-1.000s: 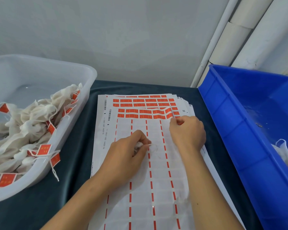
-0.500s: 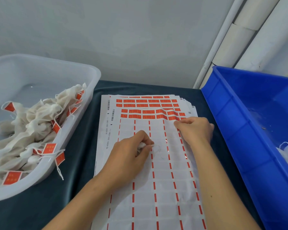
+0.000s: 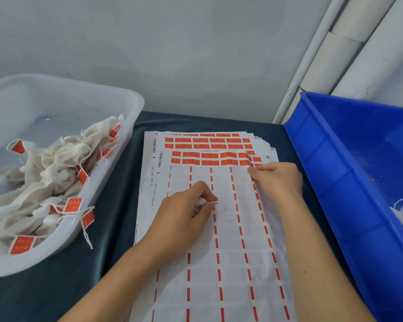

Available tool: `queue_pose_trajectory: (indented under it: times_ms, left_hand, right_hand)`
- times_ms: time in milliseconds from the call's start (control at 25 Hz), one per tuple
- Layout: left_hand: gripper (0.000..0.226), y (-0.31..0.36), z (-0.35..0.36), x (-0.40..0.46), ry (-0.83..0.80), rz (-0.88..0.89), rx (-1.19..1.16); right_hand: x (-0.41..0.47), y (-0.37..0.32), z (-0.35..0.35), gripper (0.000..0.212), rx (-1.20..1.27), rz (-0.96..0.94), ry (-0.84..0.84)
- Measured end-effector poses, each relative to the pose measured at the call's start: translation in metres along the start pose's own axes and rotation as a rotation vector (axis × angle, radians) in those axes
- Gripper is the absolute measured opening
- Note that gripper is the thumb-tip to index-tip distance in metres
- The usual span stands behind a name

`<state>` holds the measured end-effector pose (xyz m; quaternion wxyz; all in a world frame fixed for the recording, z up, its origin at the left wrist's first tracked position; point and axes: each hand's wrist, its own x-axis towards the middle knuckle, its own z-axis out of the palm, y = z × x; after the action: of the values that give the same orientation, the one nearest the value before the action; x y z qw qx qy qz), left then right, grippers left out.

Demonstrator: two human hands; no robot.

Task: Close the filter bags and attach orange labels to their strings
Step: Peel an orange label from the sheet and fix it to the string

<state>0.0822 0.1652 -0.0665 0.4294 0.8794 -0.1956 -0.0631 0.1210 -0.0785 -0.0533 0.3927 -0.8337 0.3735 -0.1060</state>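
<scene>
- Two hands work over a stack of label sheets that lies on a dark cloth-covered table, between a clear tub on the left and a blue bin on the right.
- The left hand rests on the top sheet near its middle, fingers curled, thumb and forefinger pinching a small white filter bag with its thin string looping onto the paper just beside the fingertips.
- The right hand lies at the sheet's right edge, fingers curled, fingertips pinching at the end of the lowest row of orange labels; whether a label is already lifted cannot be told.
- Most of the top sheet below that row is peeled bare, with only thin orange dashes left.
- The clear tub holds a heap of finished bags with orange tags; some tags and strings hang over its near rim.
- A strip of bare cloth separates the sheets from the tub; the blue bin's wall stands close to the right forearm.
</scene>
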Motion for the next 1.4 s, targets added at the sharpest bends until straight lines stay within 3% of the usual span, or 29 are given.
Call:
queue_pose_trajectory:
  times_ms: [560, 760, 920, 1080, 1280, 1400]
  left_hand:
    - [0.005, 0.001, -0.001, -0.001, -0.008, -0.005, -0.024]
    - [0.004, 0.002, -0.001, -0.001, -0.003, -0.002, -0.029]
    - [0.004, 0.003, -0.003, -0.002, 0.005, -0.002, -0.047]
    - [0.005, 0.005, -0.004, -0.002, 0.012, -0.004, -0.113]
    - [0.01, 0.009, -0.01, -0.001, 0.142, -0.017, -0.278]
    - [0.013, 0.01, -0.012, 0.001, 0.185, -0.028, -0.395]
  right_hand:
    - [-0.006, 0.007, -0.005, 0.014, -0.06, -0.171, 0.004]
    - [-0.01, 0.009, 0.003, 0.019, -0.357, -0.391, 0.167]
    - [-0.008, 0.009, 0.005, 0.026, -0.476, -0.428, 0.146]
    - [-0.002, 0.008, -0.006, 0.019, -0.256, -0.303, 0.147]
    - [-0.003, 0.005, -0.032, 0.007, 0.08, -0.209, 0.361]
    - [-0.016, -0.002, -0.036, 0.012, 0.277, -0.245, 0.293]
